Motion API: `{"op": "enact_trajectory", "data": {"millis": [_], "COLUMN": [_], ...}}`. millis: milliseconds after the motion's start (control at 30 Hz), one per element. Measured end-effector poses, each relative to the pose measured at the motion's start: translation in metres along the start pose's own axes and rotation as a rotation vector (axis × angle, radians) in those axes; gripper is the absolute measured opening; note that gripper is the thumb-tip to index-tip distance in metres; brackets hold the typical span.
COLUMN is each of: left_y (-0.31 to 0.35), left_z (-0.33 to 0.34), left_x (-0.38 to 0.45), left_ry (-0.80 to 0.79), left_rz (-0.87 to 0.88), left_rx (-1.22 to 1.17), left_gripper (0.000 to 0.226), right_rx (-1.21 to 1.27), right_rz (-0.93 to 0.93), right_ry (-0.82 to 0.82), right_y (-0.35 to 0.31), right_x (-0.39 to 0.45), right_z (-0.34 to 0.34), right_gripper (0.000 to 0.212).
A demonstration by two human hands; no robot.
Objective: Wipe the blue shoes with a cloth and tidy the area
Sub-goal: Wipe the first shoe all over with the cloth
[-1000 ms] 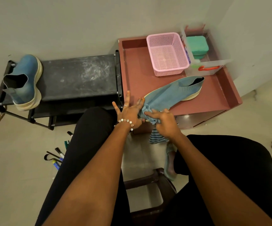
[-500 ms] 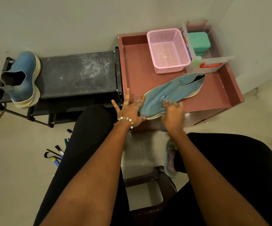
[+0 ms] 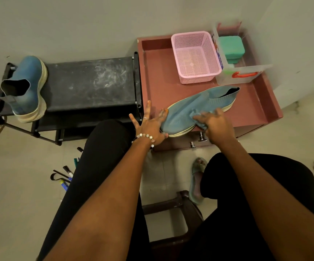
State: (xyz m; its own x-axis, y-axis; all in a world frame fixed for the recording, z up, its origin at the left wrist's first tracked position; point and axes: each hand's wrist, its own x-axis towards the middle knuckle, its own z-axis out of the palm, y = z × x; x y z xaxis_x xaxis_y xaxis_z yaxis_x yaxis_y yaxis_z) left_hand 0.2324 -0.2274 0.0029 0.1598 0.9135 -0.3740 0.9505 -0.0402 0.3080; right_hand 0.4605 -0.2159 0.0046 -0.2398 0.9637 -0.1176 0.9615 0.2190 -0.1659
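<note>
We are wiping blue knit slip-on shoe point(image 3: 193, 108) lying at front edge of reddish-brown cabinet top point(image 3: 161, 76). Left hand point(image 3: 150, 126), fingers spread, bracing toe. Right hand point(image 3: 215, 124) pressing bunched blue cloth point(image 3: 197, 117) on upper. Second blue shoe point(image 3: 27, 87) standing on black rack point(image 3: 90, 81), left end. Next, likely: working cloth toward heel, keeping toe pinned.

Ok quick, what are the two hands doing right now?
Left hand: open, fingers spread, steadying the toe of the blue shoe.
Right hand: pressing a blue cloth onto the shoe, fingers curled on it.
</note>
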Motion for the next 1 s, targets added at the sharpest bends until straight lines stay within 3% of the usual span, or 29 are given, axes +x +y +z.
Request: {"op": "enact_trajectory", "data": {"millis": [67,167,367,467,600,700,800,933,1000], "left_y": [0.0,0.0,0.001,0.001,-0.002,-0.003,-0.003,-0.004,-0.004], "left_z": [0.0,0.0,-0.001,0.0,0.002,0.003,0.001,0.005,0.006], "left_x": [0.001,0.002,-0.001,-0.001,0.0,0.001,0.002,0.004,0.004], "left_ry": [0.004,0.0,-0.011,0.005,0.005,-0.014,-0.012,0.009,0.011], "left_rz": [-0.002,-0.008,-0.014,-0.021,-0.001,0.007,0.007,0.007,-0.002], "left_rx": [-0.002,0.004,0.065,0.044,0.016,0.003,-0.016,-0.008,0.001], "left_gripper": [0.092,0.091,0.093,0.095,0.089,0.09,0.09,0.092,0.092], "right_rx": [-0.047,0.225,0.36,0.466,0.286,0.074,-0.028,0.066,0.143], "right_rz": [0.203,0.421,0.198,0.072,-0.121,-0.076,0.045,0.293,0.308], "right_ry": [0.116,0.165,0.079,0.025,-0.129,-0.099,0.114,0.132,0.077], "right_y": [0.001,-0.037,-0.127,-0.108,-0.069,-0.035,-0.007,-0.05,-0.085], "right_x": [0.001,0.001,-0.022,-0.016,-0.009,-0.002,-0.003,-0.007,-0.012], "right_z": [0.004,0.017,0.027,0.024,0.027,0.02,0.013,0.016,0.023], "right_gripper": [0.046,0.042,0.053,0.059,0.057,0.053,0.048,0.039,0.04]}}
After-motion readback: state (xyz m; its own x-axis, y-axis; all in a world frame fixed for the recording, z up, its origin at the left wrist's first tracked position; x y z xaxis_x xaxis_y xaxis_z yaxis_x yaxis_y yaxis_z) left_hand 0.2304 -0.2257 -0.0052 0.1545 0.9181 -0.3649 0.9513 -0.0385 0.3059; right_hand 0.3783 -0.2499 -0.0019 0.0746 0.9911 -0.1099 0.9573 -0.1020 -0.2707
